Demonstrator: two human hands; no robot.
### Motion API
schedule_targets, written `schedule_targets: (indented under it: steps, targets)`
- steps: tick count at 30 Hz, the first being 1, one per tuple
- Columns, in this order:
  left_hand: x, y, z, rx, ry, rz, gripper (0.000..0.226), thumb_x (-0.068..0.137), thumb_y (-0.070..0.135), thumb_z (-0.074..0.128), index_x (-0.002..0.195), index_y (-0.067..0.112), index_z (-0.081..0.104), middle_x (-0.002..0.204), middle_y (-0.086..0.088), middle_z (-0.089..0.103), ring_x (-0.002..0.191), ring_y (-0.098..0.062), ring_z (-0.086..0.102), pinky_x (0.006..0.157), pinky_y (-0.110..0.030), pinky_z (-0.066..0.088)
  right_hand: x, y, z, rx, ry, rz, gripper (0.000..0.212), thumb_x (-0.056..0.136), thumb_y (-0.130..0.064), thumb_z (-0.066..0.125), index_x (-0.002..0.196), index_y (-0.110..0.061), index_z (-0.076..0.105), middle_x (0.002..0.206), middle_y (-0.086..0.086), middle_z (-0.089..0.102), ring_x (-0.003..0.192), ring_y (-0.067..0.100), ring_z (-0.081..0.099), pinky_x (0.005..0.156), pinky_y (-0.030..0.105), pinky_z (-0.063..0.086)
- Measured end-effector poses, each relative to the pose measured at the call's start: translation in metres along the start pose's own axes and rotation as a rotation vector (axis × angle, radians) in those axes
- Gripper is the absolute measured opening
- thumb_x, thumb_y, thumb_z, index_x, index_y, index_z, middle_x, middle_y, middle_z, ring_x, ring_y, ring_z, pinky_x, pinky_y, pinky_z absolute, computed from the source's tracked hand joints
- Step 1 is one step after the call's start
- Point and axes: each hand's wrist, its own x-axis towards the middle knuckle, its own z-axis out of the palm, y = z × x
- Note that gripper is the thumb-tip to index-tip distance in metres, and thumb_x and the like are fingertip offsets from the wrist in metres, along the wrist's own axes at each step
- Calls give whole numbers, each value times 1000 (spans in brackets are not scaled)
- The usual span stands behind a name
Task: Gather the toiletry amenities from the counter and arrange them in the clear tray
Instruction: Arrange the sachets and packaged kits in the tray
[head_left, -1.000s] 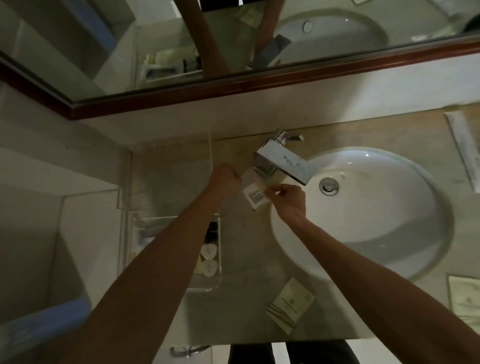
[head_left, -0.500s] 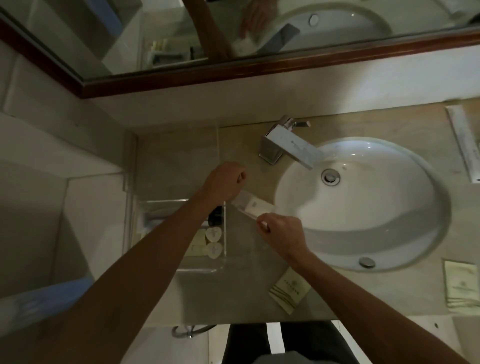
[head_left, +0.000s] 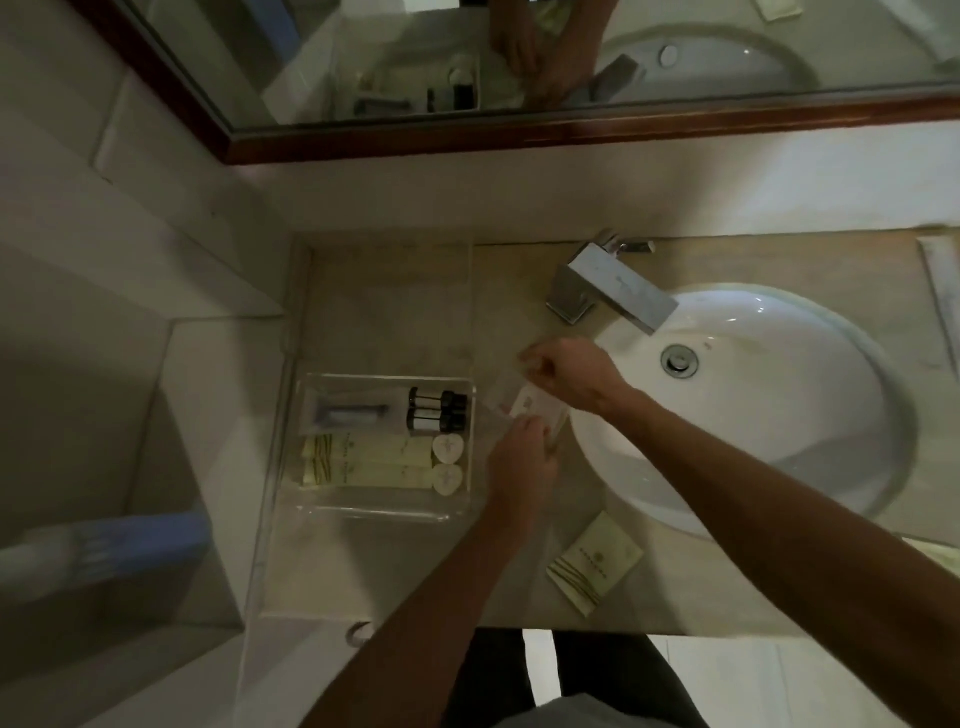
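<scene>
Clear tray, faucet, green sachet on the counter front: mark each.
clear tray (head_left: 384, 512), head view, on its near wall.
faucet (head_left: 621, 297), head view, on the spout's flat top.
green sachet (head_left: 597, 564), head view, on its printed face.

Cream sachet (head_left: 595, 564) bears green stripes (a small logo too); 2 bottles (head_left: 437, 412) are black; basin (head_left: 769, 395) white.

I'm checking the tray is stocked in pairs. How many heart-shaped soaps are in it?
2. Both lie at the right end of the clear tray: one heart-shaped soap directly behind the other, beside the cream boxes. None seem hidden.
</scene>
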Motion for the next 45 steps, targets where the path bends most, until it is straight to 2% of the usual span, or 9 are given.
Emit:
schedule_targets:
  steps: [2, 5, 11, 14, 21, 25, 31, 35, 45]
  targets:
    - [1, 4, 7, 15, 1, -2, 32, 91, 31, 64, 119, 16, 60, 114, 0, 61, 99, -17, 60, 79, -29, 48, 17, -10, 3, -71, -169, -119, 33, 97, -18, 57, 129, -20, 63, 135, 1, 62, 120, 19, 59, 100, 35, 45]
    - [5, 9, 12, 48, 3, 22, 34, 97, 22, 55, 130, 13, 56, 126, -6, 60, 108, -22, 60, 84, -33, 48, 32, -16, 9, -118, -300, -178, 33, 96, -16, 56, 129, -19, 62, 133, 2, 62, 118, 20, 58, 100, 36, 45]
    - [18, -12, 7, 129, -10, 77, 15, 88, 19, 66, 101, 12, 68, 112, -5, 64, 84, -27, 66, 67, -36, 52, 25, 5, 13, -144, -101, 68, 12, 91, -27, 64, 98, -19, 69, 96, 2, 69, 86, 17, 63, 73, 29, 48]
    - [19, -24, -8, 214, -47, 57, 13, 95, 15, 55, 104, 11, 63, 109, -6, 60, 85, -27, 64, 69, -39, 53, -3, 24, 10, -35, 37, 270, 30, 90, -46, 65, 85, -18, 71, 83, -1, 66, 76, 16, 62, 67, 30, 44]
    - [19, -20, -19, 203, -11, -59, 26, 99, 24, 45, 117, 10, 57, 115, -7, 56, 94, -26, 63, 76, -39, 56, -64, 43, 36, 329, 141, 537, 35, 88, -49, 67, 98, -16, 76, 97, 4, 73, 80, 15, 64, 76, 30, 52]
    - [30, -15, -19, 202, -54, -100, 35, 96, 27, 54, 126, 10, 49, 124, -9, 52, 107, -26, 59, 85, -38, 53, -74, 46, 37, 474, 161, 549, 27, 84, -37, 75, 100, -15, 78, 95, 4, 74, 82, 16, 67, 77, 30, 56]
    - [50, -14, -28, 113, -139, -210, 46, 83, 21, 71, 123, 11, 51, 120, -10, 58, 110, -28, 58, 87, -41, 52, -80, 51, 39, 526, 129, 523, 20, 85, -32, 76, 96, -16, 77, 73, 2, 69, 60, 12, 61, 55, 19, 44]
    - [58, -15, -36, 74, -199, -261, 33, 79, 22, 76, 107, 11, 63, 111, -9, 66, 103, -26, 63, 84, -42, 55, -85, 54, 43, 533, 111, 512, 20, 88, -33, 73, 98, -15, 76, 74, 5, 69, 59, 14, 59, 57, 22, 46]
    - [66, -12, -38, 149, -268, -166, 48, 72, 26, 83, 111, 15, 56, 111, -8, 66, 105, -29, 62, 85, -44, 54, -101, 52, 51, 504, 153, 556, 16, 90, -28, 71, 97, -14, 75, 69, 3, 67, 62, 14, 61, 59, 21, 43]
